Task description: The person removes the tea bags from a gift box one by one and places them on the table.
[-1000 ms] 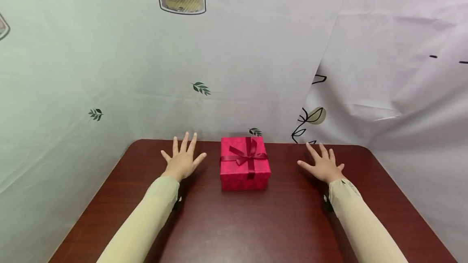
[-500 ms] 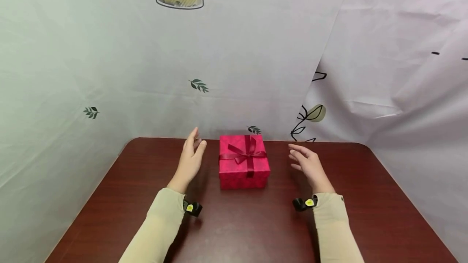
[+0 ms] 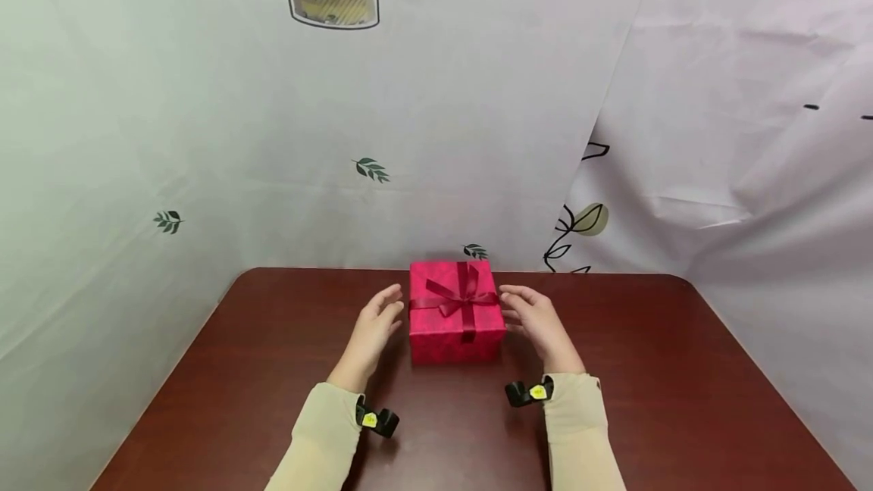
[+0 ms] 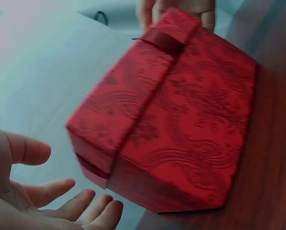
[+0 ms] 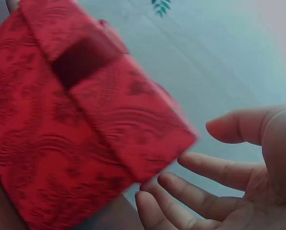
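A red gift box point(image 3: 455, 347) with a patterned surface stands near the back of the table, a dark red ribbon bow point(image 3: 452, 298) on its lid. Just left of the box is my left hand point(image 3: 371, 332), fingers loosely bent toward its side; the left wrist view shows a gap between the fingers point(image 4: 71, 206) and the box. On the other side my right hand point(image 3: 542, 324) is very close to the box's right face. In the right wrist view its fingertips point(image 5: 186, 158) are beside the lid's corner; whether they touch cannot be told.
The dark brown wooden table point(image 3: 450, 430) has rounded back corners. Behind it hangs a pale cloth backdrop point(image 3: 436, 97) printed with leaves and a plant jar. Each wrist wears a black strap with a small camera point(image 3: 385, 423).
Both hands have moved inward toward the box from wide apart. Their spread fingers have turned and bent to face its sides. The box stays in place.
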The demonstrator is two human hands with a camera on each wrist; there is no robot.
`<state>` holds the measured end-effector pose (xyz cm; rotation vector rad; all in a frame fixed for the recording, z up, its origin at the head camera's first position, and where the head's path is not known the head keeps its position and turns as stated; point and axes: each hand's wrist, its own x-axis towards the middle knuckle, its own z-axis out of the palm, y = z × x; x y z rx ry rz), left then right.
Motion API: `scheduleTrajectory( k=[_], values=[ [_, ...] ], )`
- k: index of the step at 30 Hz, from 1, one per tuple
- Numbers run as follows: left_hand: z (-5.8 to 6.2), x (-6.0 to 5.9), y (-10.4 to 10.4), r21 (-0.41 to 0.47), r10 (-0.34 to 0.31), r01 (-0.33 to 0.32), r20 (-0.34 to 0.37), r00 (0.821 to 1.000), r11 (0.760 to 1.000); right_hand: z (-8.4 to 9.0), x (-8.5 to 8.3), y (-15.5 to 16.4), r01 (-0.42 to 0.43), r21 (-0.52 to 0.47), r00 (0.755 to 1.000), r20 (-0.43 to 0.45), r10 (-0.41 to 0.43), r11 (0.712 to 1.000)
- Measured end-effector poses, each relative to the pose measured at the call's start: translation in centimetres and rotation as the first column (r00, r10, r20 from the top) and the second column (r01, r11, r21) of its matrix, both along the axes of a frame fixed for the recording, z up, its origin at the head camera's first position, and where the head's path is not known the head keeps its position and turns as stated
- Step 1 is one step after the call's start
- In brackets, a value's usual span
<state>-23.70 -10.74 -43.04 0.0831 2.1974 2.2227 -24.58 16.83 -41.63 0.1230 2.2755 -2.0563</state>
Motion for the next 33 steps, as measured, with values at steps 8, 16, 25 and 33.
scheduleTrajectory(
  k=[8, 16, 25, 33],
  values=[
    [-0.55, 0.51, 0.76, 0.0, -0.043, 0.043, -0.005, 0.999, 0.999, -1.11, 0.15, -0.44, 0.007, -0.002, 1.0, 0.001, -0.007, 1.0],
    [-0.83, 0.18, 0.33, 0.051, -0.043, 0.043, 0.006, 0.999, 0.998, -1.09, -0.27, -0.53, -0.008, -0.005, 1.0, -0.01, 0.008, 1.0],
    [-0.85, 0.21, 0.16, 0.138, -0.061, 0.052, 0.057, 0.997, 0.989, -0.86, -0.49, -0.7, 0.013, 0.01, 1.0, -0.018, -0.013, 1.0],
    [-0.68, 0.08, 0.11, 0.148, -0.071, 0.063, 0.052, 0.996, 0.987, -0.31, -0.22, -0.71, 0.018, 0.011, 0.999, -0.028, -0.017, 1.0]
  ],
)
